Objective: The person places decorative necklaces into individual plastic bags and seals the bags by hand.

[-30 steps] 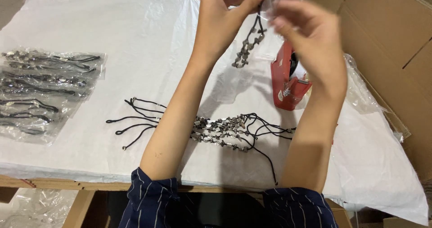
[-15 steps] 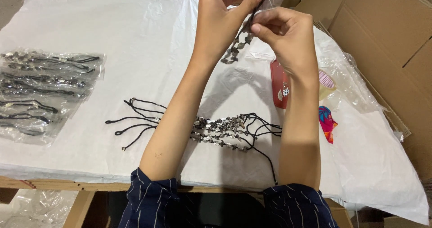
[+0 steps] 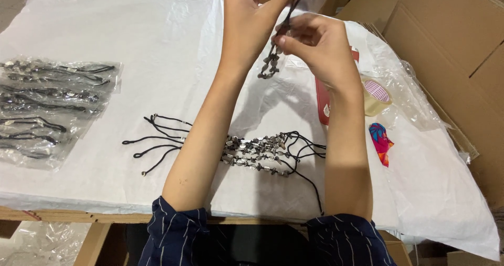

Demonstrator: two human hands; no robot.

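Note:
Both of my hands are raised above the table. My left hand (image 3: 252, 19) pinches the black cord of a beaded bracelet (image 3: 270, 64) near the top edge of the view. My right hand (image 3: 317, 48) grips the same cord just below, and the metal beads dangle under my fingers. On the white sheet between my forearms lies a bundle of similar beaded bracelets (image 3: 257, 153), their black cords trailing left and right.
Clear bags of packed bracelets (image 3: 50, 106) lie at the table's left. A red packet (image 3: 321, 103), a tape roll (image 3: 375, 95) and a colourful scrap (image 3: 381, 141) sit to the right. Cardboard boxes (image 3: 451, 51) stand along the right side. The white plastic sheet (image 3: 131, 35) covers the table.
My right hand has come down and to the left onto the bracelet's cord. The bracelet now hangs lower, and the tape roll and colourful scrap have come into sight.

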